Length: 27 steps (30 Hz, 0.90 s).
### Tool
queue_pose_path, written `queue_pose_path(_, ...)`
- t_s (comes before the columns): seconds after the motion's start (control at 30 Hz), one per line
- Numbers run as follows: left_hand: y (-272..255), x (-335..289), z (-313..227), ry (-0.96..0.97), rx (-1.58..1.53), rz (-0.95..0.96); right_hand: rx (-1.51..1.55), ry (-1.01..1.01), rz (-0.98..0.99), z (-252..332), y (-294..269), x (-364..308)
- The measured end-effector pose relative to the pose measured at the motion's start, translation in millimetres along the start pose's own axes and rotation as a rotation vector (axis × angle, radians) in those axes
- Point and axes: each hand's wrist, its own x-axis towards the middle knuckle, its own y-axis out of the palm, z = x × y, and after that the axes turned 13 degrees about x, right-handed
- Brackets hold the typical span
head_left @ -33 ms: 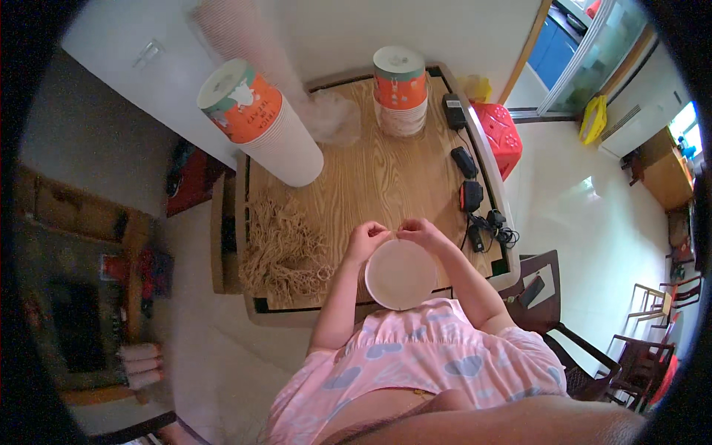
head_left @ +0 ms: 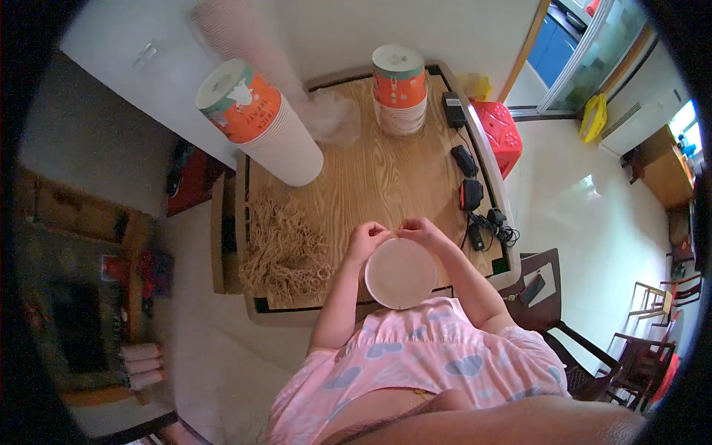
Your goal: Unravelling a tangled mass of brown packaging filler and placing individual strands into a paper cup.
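A white paper bucket (head_left: 401,276) rests against my front at the table's near edge, its round mouth or base facing up. My left hand (head_left: 368,239) is closed in a pinch at the far rim. Beside it my right hand (head_left: 420,231) pinches at the same spot, the fingertips of both almost meeting. A short bit of tan cord (head_left: 393,234) shows between them, mostly hidden by the fingers. A small mark shows on the bucket's near rim. To the left lies a tangled heap of tan cords (head_left: 285,248).
A tall stack of orange-and-white paper buckets (head_left: 259,122) leans at the far left; a shorter stack (head_left: 400,93) stands at the back. Crumpled clear plastic (head_left: 330,119) lies between them. Black adapters and cables (head_left: 472,194) line the right edge, near a red stool (head_left: 498,137) and dark chair (head_left: 545,297).
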Motion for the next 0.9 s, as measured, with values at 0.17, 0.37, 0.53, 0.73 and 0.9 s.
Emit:
queue_pose_path(0.17,14.7,5.7,49.3,-0.094,-0.014,-0.068,0.122,0.128,-0.062,3.8,11.4,-5.3)
queue_pose_path(0.37,21.2,8.4,30.8,-0.102,-0.013,-0.087,0.164,0.245,0.011,17.9,12.3,-5.2)
queue_pose_path(0.53,21.0,9.5,34.7,-0.065,-0.038,-0.039,0.243,0.253,0.005,3.7,7.7,6.8)
queue_pose_path(0.73,14.4,2.8,26.8,-0.101,-0.062,0.070,0.254,0.256,-0.006,9.6,5.4,-2.6)
queue_pose_path(0.9,16.4,2.8,36.5,-0.030,-0.007,-0.029,0.208,0.222,0.032,3.4,0.2,-2.2)
